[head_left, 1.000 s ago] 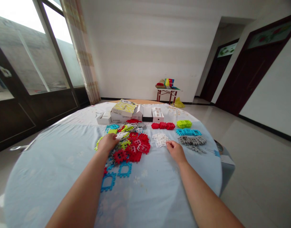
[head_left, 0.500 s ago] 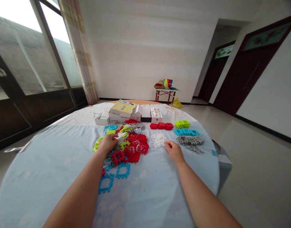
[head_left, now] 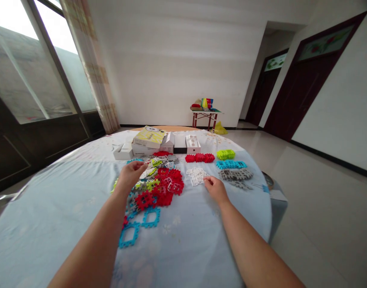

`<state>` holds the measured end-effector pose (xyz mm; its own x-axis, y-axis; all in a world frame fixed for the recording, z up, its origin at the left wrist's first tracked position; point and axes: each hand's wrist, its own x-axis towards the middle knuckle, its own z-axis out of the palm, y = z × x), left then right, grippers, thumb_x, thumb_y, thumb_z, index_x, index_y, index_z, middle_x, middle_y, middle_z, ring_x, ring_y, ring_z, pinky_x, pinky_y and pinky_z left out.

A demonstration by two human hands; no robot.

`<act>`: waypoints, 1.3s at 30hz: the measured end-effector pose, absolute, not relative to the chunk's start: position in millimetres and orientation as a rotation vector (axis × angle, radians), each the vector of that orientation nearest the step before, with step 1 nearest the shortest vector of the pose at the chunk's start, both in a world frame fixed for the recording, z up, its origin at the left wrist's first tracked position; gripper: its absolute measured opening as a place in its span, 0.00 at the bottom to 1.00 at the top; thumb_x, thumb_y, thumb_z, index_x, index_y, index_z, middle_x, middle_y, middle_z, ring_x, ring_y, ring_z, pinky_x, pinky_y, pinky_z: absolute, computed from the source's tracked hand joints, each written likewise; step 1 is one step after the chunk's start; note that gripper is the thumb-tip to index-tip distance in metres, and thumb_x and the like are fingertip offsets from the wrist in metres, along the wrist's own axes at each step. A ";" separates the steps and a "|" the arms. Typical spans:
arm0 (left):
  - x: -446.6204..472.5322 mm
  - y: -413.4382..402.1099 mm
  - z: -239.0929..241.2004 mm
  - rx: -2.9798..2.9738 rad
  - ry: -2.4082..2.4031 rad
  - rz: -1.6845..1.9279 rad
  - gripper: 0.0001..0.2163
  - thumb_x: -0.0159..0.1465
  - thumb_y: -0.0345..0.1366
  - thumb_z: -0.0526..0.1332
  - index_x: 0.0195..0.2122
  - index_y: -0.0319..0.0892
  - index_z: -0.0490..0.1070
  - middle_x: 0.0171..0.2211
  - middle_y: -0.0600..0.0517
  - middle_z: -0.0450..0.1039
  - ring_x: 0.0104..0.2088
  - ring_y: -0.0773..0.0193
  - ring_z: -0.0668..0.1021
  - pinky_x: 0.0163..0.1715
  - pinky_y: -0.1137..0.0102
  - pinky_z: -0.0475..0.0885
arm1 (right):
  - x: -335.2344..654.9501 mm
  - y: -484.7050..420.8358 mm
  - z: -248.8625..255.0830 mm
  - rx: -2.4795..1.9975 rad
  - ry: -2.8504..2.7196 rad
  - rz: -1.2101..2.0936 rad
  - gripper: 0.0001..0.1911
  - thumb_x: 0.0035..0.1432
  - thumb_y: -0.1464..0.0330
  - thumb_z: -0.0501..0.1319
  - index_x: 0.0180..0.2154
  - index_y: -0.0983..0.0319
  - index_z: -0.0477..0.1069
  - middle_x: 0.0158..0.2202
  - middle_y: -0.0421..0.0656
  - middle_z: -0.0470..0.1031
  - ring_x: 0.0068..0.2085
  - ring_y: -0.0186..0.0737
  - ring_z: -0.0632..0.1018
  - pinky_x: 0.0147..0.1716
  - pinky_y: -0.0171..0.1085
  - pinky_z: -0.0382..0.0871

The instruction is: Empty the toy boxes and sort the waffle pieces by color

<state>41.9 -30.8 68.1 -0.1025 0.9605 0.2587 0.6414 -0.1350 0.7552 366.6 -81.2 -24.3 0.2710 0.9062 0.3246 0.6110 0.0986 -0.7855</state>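
A mixed heap of plastic square-frame tiles [head_left: 159, 186], red, blue, green, white and grey, lies on a round table with a pale blue cloth [head_left: 51, 208]. My left hand [head_left: 130, 175] hovers over the heap's far left part, fingers pinched on a white tile [head_left: 148, 163]. My right hand [head_left: 214, 188] rests on the cloth with fingers curled, just right of a small pile of white tiles [head_left: 195, 176]. Sorted rows lie beyond: red tiles [head_left: 200, 157], green tiles [head_left: 226, 154], blue tiles [head_left: 231, 164], grey tiles [head_left: 235, 174].
Several cardboard boxes [head_left: 155, 142] stand at the table's far side. A small red-legged table [head_left: 205, 116] with coloured items stands against the back wall. Windows and a curtain [head_left: 90, 68] are on the left, dark doors [head_left: 315, 76] on the right.
My left hand has lifted from the heap with a white tile pinched in its fingers. The right hand has stayed by the white pile. The view has shifted slightly.
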 end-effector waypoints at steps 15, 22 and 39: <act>183.0 -27.5 56.6 1.829 1.202 0.923 0.23 0.53 0.42 0.59 0.47 0.33 0.71 0.29 0.45 0.77 0.26 0.65 0.76 0.26 0.72 0.67 | 368.0 -78.8 -25.3 -1.590 -1.383 0.479 0.16 0.50 0.63 0.52 0.35 0.61 0.75 0.28 0.41 0.76 0.30 0.38 0.74 0.30 0.33 0.65; 142.1 -43.8 64.3 1.944 1.313 0.996 0.19 0.53 0.47 0.57 0.38 0.37 0.75 0.31 0.49 0.77 0.31 0.62 0.76 0.32 0.70 0.69 | 368.6 -80.6 -23.2 -1.609 -1.427 0.467 0.17 0.51 0.63 0.52 0.37 0.63 0.75 0.28 0.43 0.76 0.30 0.39 0.74 0.31 0.34 0.65; -19.2 -25.5 43.1 1.605 2.431 0.588 0.31 0.50 0.53 0.55 0.49 0.38 0.69 0.50 0.32 0.68 0.51 0.34 0.67 0.42 0.47 0.64 | 364.9 -82.8 -21.8 -1.632 -1.434 0.390 0.15 0.52 0.65 0.53 0.36 0.62 0.75 0.29 0.43 0.77 0.31 0.39 0.75 0.33 0.34 0.65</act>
<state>-19.2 -25.5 43.1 -0.4066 0.9106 0.0743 0.8438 0.3432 0.4126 364.9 -82.8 -21.8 0.2771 0.9080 0.3143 0.6238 0.0788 -0.7776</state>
